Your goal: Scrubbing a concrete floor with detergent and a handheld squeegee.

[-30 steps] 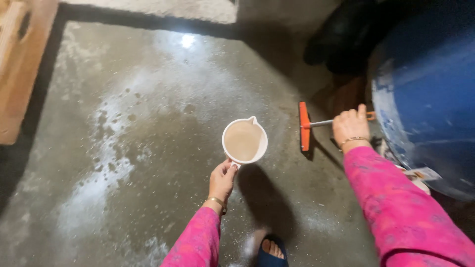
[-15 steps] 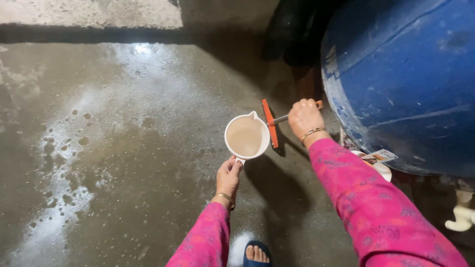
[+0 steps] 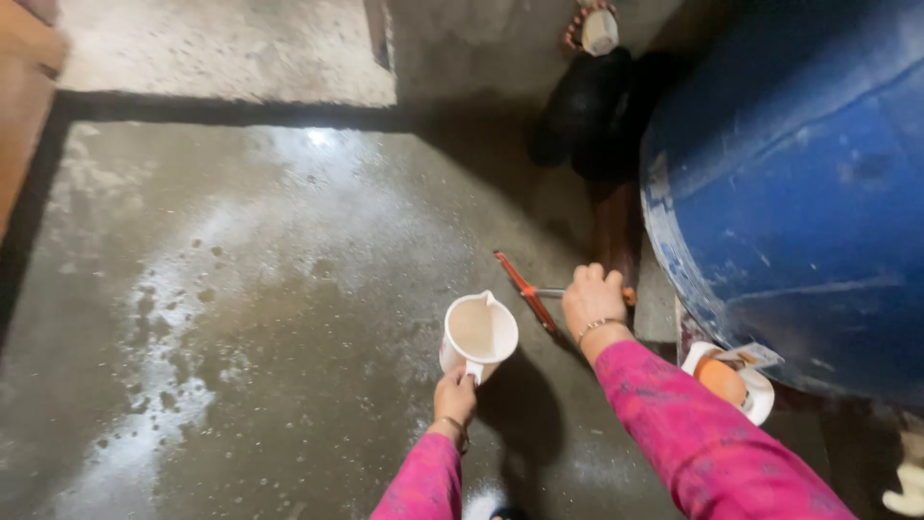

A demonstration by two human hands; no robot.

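Note:
My left hand (image 3: 454, 396) grips the handle of a white plastic jug (image 3: 478, 333) holding cloudy water, held level above the wet concrete floor (image 3: 250, 289). My right hand (image 3: 591, 299) is closed around the metal handle of a small floor wiper with an orange blade (image 3: 525, 290), whose blade rests on the floor just right of the jug. Both arms wear pink patterned sleeves, and each wrist has a bangle.
A large blue drum (image 3: 799, 193) fills the right side. A white container with an orange object (image 3: 727, 380) lies at its base. Dark items (image 3: 592, 111) sit behind the drum. Soapy foam (image 3: 154, 366) streaks the left of the floor. A wooden edge (image 3: 24, 87) stands far left.
The view has pulled back and tilted. The wiper blade has turned from upright to slanted and moved nearer the jug. The jug now tips slightly, its spout pointing away.

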